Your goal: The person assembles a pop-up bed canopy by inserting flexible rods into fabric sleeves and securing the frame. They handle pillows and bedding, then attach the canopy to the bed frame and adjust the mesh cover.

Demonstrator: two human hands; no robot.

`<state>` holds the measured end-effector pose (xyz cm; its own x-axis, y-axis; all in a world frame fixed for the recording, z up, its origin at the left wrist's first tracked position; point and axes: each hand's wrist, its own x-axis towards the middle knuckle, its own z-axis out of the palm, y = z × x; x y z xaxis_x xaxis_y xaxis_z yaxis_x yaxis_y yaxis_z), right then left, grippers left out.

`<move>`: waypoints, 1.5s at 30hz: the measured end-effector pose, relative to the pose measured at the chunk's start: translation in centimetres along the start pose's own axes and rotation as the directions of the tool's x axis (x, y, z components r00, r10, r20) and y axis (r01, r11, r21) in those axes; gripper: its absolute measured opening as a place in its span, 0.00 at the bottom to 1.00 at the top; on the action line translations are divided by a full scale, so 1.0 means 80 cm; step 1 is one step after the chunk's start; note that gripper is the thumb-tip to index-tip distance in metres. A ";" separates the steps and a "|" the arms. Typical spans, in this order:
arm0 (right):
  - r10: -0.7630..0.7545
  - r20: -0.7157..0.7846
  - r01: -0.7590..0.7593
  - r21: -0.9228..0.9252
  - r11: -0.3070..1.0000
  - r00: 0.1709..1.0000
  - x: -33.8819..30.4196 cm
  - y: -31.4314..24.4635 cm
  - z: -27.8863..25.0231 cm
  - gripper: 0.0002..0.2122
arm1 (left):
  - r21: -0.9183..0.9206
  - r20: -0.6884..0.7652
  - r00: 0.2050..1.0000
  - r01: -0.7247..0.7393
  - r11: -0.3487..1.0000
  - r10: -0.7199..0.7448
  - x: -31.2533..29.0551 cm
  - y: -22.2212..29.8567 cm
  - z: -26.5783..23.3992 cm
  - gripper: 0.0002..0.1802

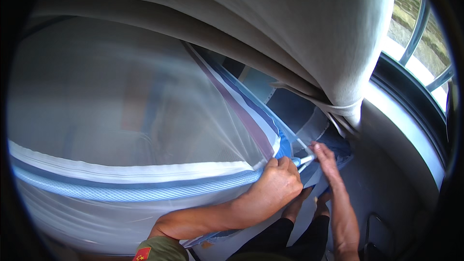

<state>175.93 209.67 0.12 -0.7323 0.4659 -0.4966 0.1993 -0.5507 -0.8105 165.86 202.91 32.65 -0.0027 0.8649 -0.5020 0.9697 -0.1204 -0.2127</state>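
A sheer white mosquito net [101, 96] spreads across the left, with a white band [135, 172] and a padded blue edging [145, 194] along its near side. Striped blue, white and mauve trim [241, 113] runs up from its corner. My left hand [279, 180] is closed in a fist on the blue edging at that corner. Just past its knuckles, thin white poles [305, 159] stick out. At their outer end, my right hand [326, 160] has its fingers curled on a white pole. The fingertips of both hands are partly hidden.
A pale curtain [309, 29], tied near its lower end, hangs over the far side. A barred window [425, 38] and its sill [411, 130] are on the right. Dark blue patchwork fabric [290, 106] lies behind the net corner. My legs [309, 234] stand below.
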 end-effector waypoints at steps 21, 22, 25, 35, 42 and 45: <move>0.022 0.001 -0.022 0.028 0.999 1.000 -0.002 0.022 0.053 0.21 | 0.060 0.029 1.000 0.001 0.998 -0.003 -0.008 0.010 -0.016 0.08; 0.009 -0.010 -0.008 0.050 0.999 1.000 -0.002 0.035 0.053 0.21 | 0.075 0.024 1.000 -0.007 0.997 0.006 -0.008 0.009 -0.019 0.08; 0.120 0.047 -0.123 0.051 0.991 0.992 0.009 0.058 0.062 0.20 | 0.060 0.041 0.999 0.029 0.998 -0.031 -0.009 0.021 0.035 0.08; 0.064 -0.219 -0.151 -0.411 0.899 0.974 0.001 0.093 -0.016 0.20 | 0.128 0.076 0.997 -0.002 0.992 -0.008 0.090 0.056 0.142 0.08; 0.206 -0.217 -0.281 -0.415 0.865 0.954 -0.138 0.165 -0.088 0.11 | 0.086 0.082 0.996 -0.029 0.996 0.022 0.135 0.085 0.176 0.11; 0.315 -0.227 -0.383 -0.397 0.834 0.922 -0.200 0.215 -0.089 0.10 | 0.039 0.159 0.987 0.017 0.999 -0.023 0.116 0.098 0.208 0.14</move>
<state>195.73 197.67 -8.07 -0.4642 0.4134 -0.7834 0.7052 -0.3627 -0.6092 169.35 201.90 12.40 -0.0640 0.7791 -0.6236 0.9592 -0.1245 -0.2540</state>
